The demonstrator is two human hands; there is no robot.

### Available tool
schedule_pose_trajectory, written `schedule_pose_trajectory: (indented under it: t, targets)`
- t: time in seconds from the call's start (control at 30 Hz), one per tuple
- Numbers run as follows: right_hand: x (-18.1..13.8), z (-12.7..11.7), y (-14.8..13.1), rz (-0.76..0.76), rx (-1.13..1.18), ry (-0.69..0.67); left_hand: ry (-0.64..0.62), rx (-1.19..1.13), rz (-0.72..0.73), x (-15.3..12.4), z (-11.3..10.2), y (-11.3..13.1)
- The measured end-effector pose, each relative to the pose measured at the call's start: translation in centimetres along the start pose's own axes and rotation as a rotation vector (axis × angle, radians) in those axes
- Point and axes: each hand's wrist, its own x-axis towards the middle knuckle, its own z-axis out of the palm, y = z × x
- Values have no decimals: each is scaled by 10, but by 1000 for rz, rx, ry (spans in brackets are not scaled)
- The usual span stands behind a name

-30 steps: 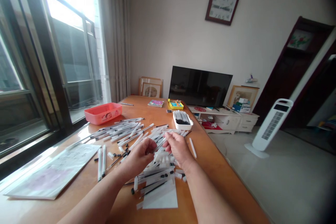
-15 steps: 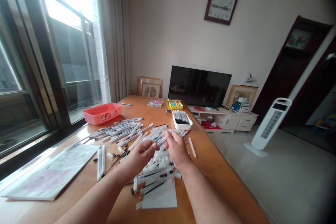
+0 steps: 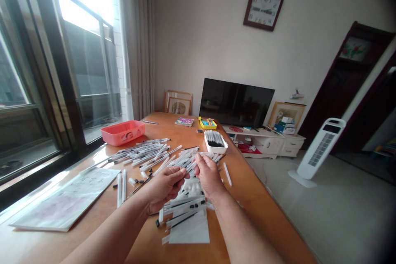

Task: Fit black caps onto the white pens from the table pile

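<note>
Head cam view, so you're looking down both forearms at a wooden table (image 3: 250,198). Both hands are on the near side of the white tray (image 3: 215,149), the one packed with pens standing in a row. The left hand (image 3: 163,186) is curled with thumb and fingertips pinched together, and the right hand (image 3: 208,173) is pinched shut too. They meet on a thin white pen (image 3: 189,168) held just above the pile of pens (image 3: 185,206) spread out below.

My read is that this is the fiddly two-handed bit, where both ends of one pen are gripped and lined up. It's skinny, so it really wants a steady pinch and straight alignment, or it'll slip into the heap.

Left of the tray there's another spread of loose pens (image 3: 145,154), then a pink basket (image 3: 123,133). A printed sheet (image 3: 66,198) lies nearer and further left, but the print is too small to read.

Readable stuff: only the numerals on the wall clock (image 3: 263,8), high above the tray. The yellow box (image 3: 207,123) just behind the tray has print, but it's too blurry.
</note>
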Motion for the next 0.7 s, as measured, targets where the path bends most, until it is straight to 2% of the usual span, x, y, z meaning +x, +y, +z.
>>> schedule_pose_trajectory:
  t: [0.5, 0.6, 0.7]
  targets:
    - [-3, 1, -6, -27, 71, 1, -83, -205, -77, -2, 3, 2]
    - [-2, -1, -5, -40, 43, -5, -57, -107, -34, -2, 5, -1]
    - [-1, -2, -2, -67, -30, -10, 52, 121, 64, 0, 8, -5]
